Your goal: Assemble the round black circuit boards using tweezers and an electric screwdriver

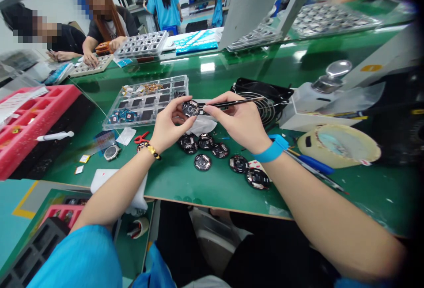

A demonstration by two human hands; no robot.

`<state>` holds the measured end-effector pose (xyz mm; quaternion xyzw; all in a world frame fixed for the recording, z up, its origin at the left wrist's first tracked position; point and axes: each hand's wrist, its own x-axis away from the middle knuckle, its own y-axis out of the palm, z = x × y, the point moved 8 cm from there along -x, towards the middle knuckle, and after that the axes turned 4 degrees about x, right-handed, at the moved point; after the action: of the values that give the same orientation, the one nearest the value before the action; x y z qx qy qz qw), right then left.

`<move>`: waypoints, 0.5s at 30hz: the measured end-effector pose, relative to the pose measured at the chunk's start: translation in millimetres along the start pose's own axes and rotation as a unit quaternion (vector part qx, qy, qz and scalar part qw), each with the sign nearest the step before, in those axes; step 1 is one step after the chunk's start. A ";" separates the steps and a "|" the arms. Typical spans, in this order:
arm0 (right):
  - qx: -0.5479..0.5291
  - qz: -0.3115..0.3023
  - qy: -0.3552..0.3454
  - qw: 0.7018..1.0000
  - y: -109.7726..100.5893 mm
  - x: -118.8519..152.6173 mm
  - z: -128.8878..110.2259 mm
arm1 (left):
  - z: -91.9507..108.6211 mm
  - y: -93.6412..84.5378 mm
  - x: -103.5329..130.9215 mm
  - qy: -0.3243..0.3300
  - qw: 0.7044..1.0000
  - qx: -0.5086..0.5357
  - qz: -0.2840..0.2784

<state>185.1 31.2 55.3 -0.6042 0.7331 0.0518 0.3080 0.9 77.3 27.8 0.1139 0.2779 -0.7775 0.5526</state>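
My left hand (172,124) grips a round black electronic part (190,108) between thumb and fingers, raised above the green table. Dark tweezers (232,103) are held in my right hand (236,120), their tips at the right edge of that part. Beneath my hands lie several similar round black parts (202,162), some touching each other. Just behind them rests a crumpled white piece (203,126). A pair of red-handled pliers (141,138) lies beside my left wrist.
A clear compartment tray (147,102) stands behind my left hand, a red foam tray (39,115) at far left. Behind my right hand is a black fan (265,98); right of it, a pump bottle (314,98) and a yellowish round container (338,146). People sit across the table.
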 end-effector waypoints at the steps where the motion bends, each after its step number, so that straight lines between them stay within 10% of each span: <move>1: 0.001 0.000 0.001 1.000 0.1 0.1 0.0 | -0.2 0.0 0.0 -0.001 1.000 0.002 0.000; 15: 0.008 0.018 -0.007 1.000 -2.3 1.0 0.5 | -1.2 0.8 0.1 -0.013 1.000 0.028 0.002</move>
<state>187.3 29.9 55.0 -0.5880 0.7420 0.0558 0.3171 1.5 77.7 26.5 0.1200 0.2484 -0.7852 0.5544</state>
